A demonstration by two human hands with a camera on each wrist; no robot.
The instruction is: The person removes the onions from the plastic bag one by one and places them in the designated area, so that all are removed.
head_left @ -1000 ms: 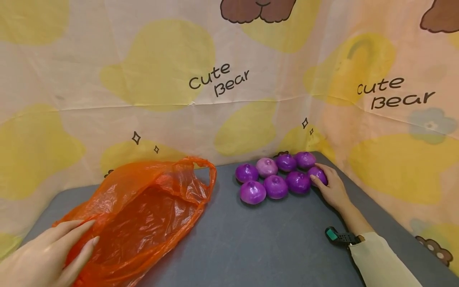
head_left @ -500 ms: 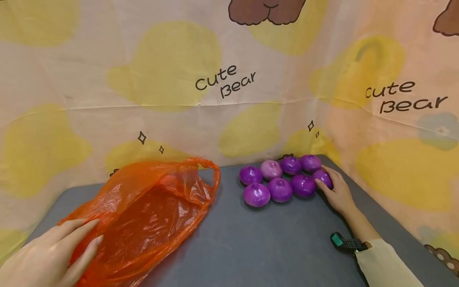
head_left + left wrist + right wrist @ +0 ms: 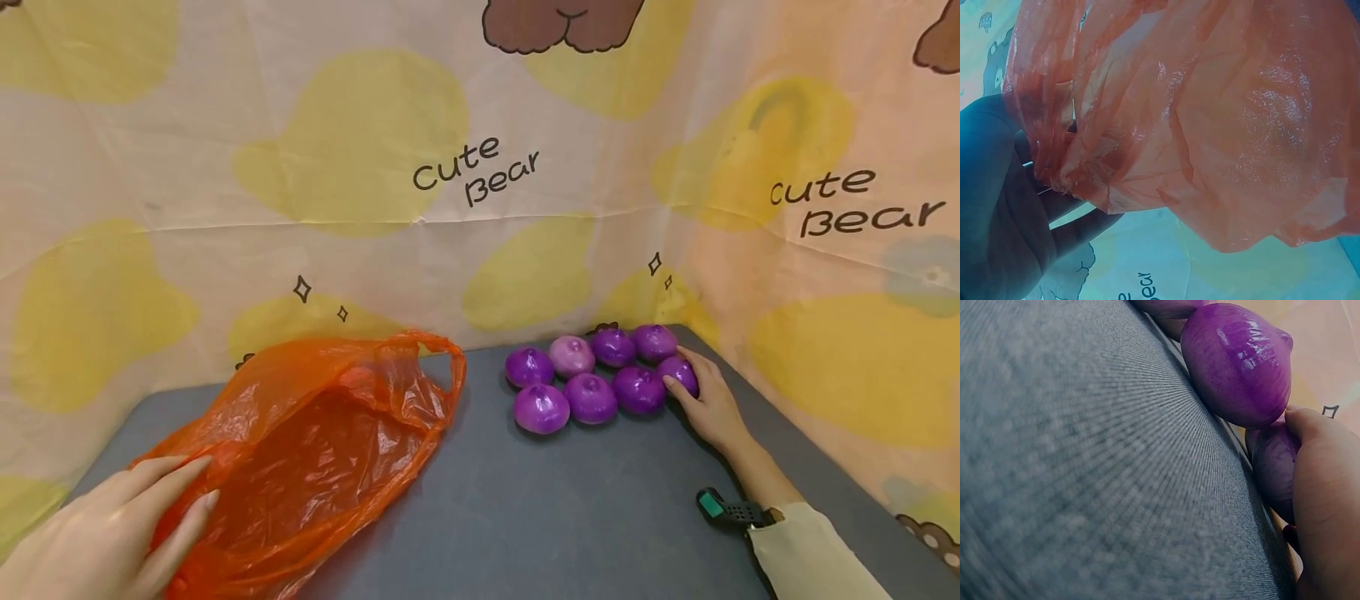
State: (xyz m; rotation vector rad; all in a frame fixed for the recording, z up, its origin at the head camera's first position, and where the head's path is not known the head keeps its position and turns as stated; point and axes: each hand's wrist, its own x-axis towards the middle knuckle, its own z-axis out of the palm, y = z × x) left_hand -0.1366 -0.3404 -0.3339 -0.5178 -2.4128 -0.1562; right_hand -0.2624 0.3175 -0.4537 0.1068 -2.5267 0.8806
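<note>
An orange plastic carrier bag [image 3: 322,450] lies on its side at the left, its mouth gaping toward the front right. My left hand [image 3: 97,525] grips the bag's near left edge; in the left wrist view its fingers [image 3: 1075,228] pass behind the gathered plastic. Glossy purple onions stand in two rows at the back right. My right hand [image 3: 708,404] holds the onion [image 3: 677,377] at the right end of the front row, thumb on its near side, the other fingers round its far side. Beside it sits a darker onion [image 3: 1238,365], large in the right wrist view.
A paler onion [image 3: 572,357] stands in the back row. The grey tabletop [image 3: 525,517] runs up to a printed cloth [image 3: 360,275] at the back and right. A black wrist strap [image 3: 731,510] circles the right wrist.
The head view has shifted slightly, so everything sits a little further right and lower. Both hands keep their places, one on the bag, the other on the onion.
</note>
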